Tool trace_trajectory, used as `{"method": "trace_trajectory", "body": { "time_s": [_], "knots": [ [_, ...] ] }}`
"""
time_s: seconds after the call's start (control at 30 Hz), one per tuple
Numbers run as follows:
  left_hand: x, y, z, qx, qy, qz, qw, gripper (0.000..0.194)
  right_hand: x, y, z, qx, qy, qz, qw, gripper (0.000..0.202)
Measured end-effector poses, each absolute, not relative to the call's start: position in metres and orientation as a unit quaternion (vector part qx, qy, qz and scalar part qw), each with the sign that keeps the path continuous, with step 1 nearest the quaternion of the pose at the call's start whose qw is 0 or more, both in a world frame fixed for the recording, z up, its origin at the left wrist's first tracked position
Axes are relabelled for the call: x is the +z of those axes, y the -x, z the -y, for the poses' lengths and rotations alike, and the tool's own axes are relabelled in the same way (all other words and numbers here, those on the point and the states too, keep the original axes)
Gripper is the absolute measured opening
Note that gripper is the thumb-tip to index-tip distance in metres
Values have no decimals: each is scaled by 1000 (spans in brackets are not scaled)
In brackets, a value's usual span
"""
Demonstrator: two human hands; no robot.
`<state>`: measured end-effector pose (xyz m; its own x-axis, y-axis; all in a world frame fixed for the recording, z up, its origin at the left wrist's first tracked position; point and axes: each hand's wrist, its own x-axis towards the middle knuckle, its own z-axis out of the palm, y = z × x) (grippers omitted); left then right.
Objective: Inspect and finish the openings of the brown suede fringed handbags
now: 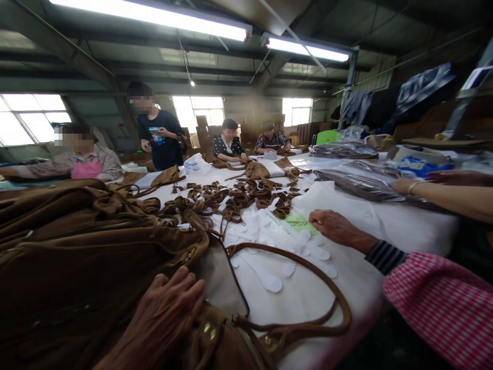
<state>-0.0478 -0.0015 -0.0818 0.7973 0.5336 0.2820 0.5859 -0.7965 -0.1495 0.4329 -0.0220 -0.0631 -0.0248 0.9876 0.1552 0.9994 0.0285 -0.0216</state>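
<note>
as far as can be judged, shows work partly through: at right of the frame, has dark bundles (354, 180) already in clear plastic, but at left leaves brown bags (50, 205) unwrapped and at centre leaves brown straps (234, 198) in a loose heap. places the nearest bag (84, 280) at lower left, with a grey panel (223, 277) showing and a looped handle (345, 311) reaching onto the white-covered counter (404, 226) at lower centre. shows the left hand (165, 303) laid palm down on brown material there, with fingers loosely spread and closed around nothing visible. shows the right hand (339, 228), right of centre, beside a green sheet (300, 223), with fingers curled in; cannot tell of anything held inside.

counts one green sheet, at least two wrapped bundles, and well over a dozen white paper pieces (269, 280), overlapping at centre. cannot number the bags in the pile or the tangled straps. counts four people (159, 144) across the upper left and centre, plus one co-worker's hand (405, 186) touching a bundle at right, with another arm just behind.
</note>
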Motion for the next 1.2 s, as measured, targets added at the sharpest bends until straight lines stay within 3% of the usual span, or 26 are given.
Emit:
{"method": "trace_trajectory", "body": {
  "time_s": [0.1, 0.33, 0.5, 0.67, 1.0, 1.1, 1.2],
  "knots": [
    [-90, 55, -6, -134, 950, 256, 115, 35, -65, -428, 0, -53, 692, 719, 40, 20],
    [-84, 33, 7, -112, 938, 317, 83, 29, -83, -408, -39, -78, 689, 720, -14, 15],
    [-88, 35, 9, -148, 937, 304, 85, 31, -92, -407, -47, -96, 672, 733, -33, 27],
    [-76, 34, 12, -166, 931, 318, 60, 38, -90, -402, -44, -115, 665, 738, -17, 26],
    [-69, 40, 15, -227, 920, 307, 87, 38, -87, -414, -30, -79, 715, 683, 125, 25],
    [-66, 38, 21, -200, 919, 331, 80, 38, -75, -401, -23, -35, 722, 642, 257, 24],
    [-61, 35, 28, -157, 915, 366, 58, 35, -59, -354, -15, 127, 664, 628, 385, 21]
  ]
}}
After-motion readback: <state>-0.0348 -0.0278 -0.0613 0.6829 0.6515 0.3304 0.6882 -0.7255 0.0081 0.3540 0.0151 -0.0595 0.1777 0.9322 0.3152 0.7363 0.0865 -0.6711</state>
